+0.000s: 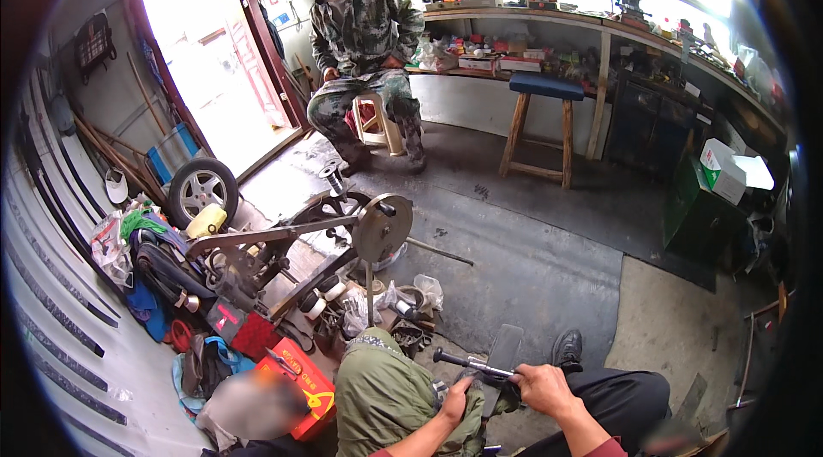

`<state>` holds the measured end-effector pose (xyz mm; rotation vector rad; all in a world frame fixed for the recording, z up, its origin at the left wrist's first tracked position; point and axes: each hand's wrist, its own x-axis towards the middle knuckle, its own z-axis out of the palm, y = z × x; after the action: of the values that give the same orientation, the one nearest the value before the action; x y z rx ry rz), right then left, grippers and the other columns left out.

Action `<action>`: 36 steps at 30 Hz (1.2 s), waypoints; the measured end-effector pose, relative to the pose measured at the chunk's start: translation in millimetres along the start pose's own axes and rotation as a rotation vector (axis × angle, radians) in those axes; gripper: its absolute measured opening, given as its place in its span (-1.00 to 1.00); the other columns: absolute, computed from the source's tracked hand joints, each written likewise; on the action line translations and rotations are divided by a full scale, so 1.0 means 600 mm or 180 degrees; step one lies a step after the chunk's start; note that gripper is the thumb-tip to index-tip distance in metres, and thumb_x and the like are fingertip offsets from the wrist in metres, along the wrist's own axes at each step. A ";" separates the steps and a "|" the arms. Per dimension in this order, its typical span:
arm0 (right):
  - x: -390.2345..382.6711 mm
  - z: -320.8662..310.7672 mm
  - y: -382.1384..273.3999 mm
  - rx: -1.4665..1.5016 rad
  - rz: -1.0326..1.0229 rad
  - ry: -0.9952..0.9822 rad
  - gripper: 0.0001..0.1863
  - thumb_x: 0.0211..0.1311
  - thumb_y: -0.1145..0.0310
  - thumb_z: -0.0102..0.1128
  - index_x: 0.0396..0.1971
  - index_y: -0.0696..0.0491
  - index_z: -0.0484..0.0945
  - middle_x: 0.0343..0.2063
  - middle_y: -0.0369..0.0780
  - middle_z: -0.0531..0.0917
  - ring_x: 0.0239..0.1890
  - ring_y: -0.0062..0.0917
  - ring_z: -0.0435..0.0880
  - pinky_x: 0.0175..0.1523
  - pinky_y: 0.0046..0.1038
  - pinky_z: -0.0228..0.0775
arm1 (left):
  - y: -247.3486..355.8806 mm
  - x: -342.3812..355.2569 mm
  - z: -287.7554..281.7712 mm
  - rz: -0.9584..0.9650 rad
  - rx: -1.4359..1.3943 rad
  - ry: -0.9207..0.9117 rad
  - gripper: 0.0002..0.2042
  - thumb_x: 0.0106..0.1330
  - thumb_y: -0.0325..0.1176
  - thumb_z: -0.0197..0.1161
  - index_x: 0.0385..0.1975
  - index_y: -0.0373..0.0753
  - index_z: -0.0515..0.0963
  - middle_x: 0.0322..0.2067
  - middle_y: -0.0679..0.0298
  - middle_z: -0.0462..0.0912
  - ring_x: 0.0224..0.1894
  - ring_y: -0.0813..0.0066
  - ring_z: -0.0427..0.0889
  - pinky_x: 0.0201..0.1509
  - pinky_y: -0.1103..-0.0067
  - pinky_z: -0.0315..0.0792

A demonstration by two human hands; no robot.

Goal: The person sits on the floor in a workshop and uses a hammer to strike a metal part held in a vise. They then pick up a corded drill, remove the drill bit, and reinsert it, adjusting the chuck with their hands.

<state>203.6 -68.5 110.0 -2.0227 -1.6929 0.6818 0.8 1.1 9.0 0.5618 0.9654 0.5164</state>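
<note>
My right hand [546, 389] is closed around one end of a slim metal tool [489, 369] with a black knobbed grip at its far left end. The tool lies nearly level above my lap, tilted slightly down to the right. Just below its shaft, my left hand [453, 402] is closed with the thumb up, against the olive-green cloth [377, 388] draped over my left leg. What its fingers hold is hidden. Beneath the tool there is a dark flat strip [504, 345].
A metal hand-cranked machine with a round wheel [383, 228] stands ahead to the left among bags and loose parts. A red box [304, 380] is by my left leg. Beyond, a person in camouflage [364, 37] sits on a stool. A blue-topped stool [546, 87] stands near the workbench [514, 15].
</note>
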 end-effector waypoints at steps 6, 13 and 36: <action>0.024 -0.008 0.012 0.0066 0.0467 0.1107 -0.82 0.36 0.26 0.22 -0.29 0.07 0.65 -0.49 0.07 0.68 -0.37 0.10 0.68 -0.27 0.04 0.50 | -0.002 0.002 -0.003 -0.0027 0.0135 0.0007 -0.59 0.58 -0.26 -0.14 0.12 -0.35 0.58 -0.03 0.23 0.70 -0.03 0.46 0.64 0.13 0.53 0.48; 0.001 0.006 0.004 -0.0101 -0.0053 0.0339 -0.81 0.31 0.26 0.26 -0.39 0.07 0.64 -0.50 0.05 0.69 -0.35 0.08 0.69 -0.25 0.03 0.51 | -0.020 0.019 -0.017 0.0137 -0.0187 -0.0137 -0.60 0.57 -0.23 -0.12 0.11 -0.34 0.59 -0.04 0.22 0.71 -0.07 0.42 0.67 0.06 0.52 0.52; -0.002 0.016 0.005 -0.0157 -0.0121 0.0033 -0.83 0.32 0.33 0.22 -0.40 0.12 0.59 -0.53 0.09 0.66 -0.36 0.09 0.68 -0.22 0.06 0.50 | -0.036 0.039 -0.042 -0.0006 -0.0460 -0.0277 -0.64 0.57 -0.17 0.03 0.00 -0.32 0.65 -0.12 0.32 0.73 -0.12 0.51 0.64 0.06 0.57 0.47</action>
<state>199.7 -70.3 100.9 -2.0184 -1.7539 0.6217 -6.4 5.6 -30.6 0.4497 0.8385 0.5511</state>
